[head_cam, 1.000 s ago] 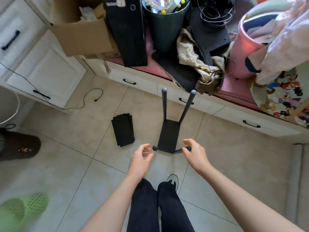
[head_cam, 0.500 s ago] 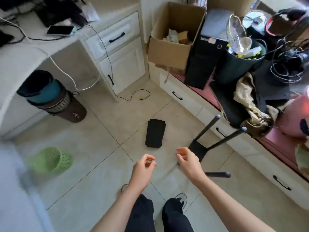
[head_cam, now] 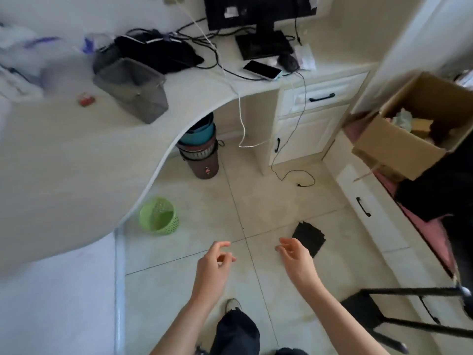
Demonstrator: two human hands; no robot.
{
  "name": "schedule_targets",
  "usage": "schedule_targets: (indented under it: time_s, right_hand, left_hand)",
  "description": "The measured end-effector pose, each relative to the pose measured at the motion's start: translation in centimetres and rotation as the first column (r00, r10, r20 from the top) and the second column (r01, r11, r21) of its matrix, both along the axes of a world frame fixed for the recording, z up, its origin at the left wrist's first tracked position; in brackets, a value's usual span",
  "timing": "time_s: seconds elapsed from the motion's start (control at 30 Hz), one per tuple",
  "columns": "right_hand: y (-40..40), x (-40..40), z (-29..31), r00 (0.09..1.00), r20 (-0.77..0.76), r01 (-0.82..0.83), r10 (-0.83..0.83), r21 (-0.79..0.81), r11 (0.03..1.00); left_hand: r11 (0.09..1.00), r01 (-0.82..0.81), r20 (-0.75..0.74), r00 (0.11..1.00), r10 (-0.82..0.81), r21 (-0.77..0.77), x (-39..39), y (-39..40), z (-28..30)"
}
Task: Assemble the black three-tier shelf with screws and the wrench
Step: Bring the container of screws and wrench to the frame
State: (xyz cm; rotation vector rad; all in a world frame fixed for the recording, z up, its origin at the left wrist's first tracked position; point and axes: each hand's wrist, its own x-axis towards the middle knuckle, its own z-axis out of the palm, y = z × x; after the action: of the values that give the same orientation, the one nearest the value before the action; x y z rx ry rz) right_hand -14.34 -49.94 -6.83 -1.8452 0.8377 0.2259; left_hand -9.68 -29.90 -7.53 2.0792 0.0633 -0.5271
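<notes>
The partly built black shelf (head_cam: pixel 409 316), one panel with round posts, lies on the tiled floor at the lower right, partly cut off by the frame edge. A stack of flat black shelf panels (head_cam: pixel 309 238) lies on the floor just beyond my right hand (head_cam: pixel 294 254). My left hand (head_cam: pixel 215 262) hovers over the tiles to the left of it. Both hands hold nothing, their fingers loosely curled. No screws or wrench are in sight.
A curved white desk (head_cam: pixel 76 162) fills the left, with a monitor, a phone (head_cam: pixel 262 69) and cables. Under it stand stacked bins (head_cam: pixel 201 152) and a green basket (head_cam: pixel 158 216). A cardboard box (head_cam: pixel 414 129) sits on the window bench at right. A cable trails on the floor.
The view has swung left, from the bench toward the desk. My right hand let go of the shelf post; the shelf now lies at the lower right, away from both hands.
</notes>
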Motion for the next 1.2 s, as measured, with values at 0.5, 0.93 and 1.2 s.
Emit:
schedule_targets:
  time_s: [0.5, 0.93, 1.2]
  right_hand:
    - [7.5, 21.7, 5.6, 0.923, 0.146, -0.361, 0.355, 0.017, 0.932]
    - [8.5, 39.9, 10.0, 0.824, 0.222, -0.547, 0.521, 0.077, 0.833]
    - [10.8, 47.9, 9.9, 0.884, 0.177, -0.467, 0.433, 0.303, 0.831]
  left_hand:
    - [0.903, -0.424, 0.185, 0.885, 0.428, -0.062, 14.3, 6.9, 3.4]
    - [0.793, -0.601, 0.270, 0.751, 0.602, -0.097, 28.5, 4.6, 7.9]
    - [0.798, -0.602, 0.324, 0.750, 0.577, -0.026, 37.5, 7.6, 9.5]
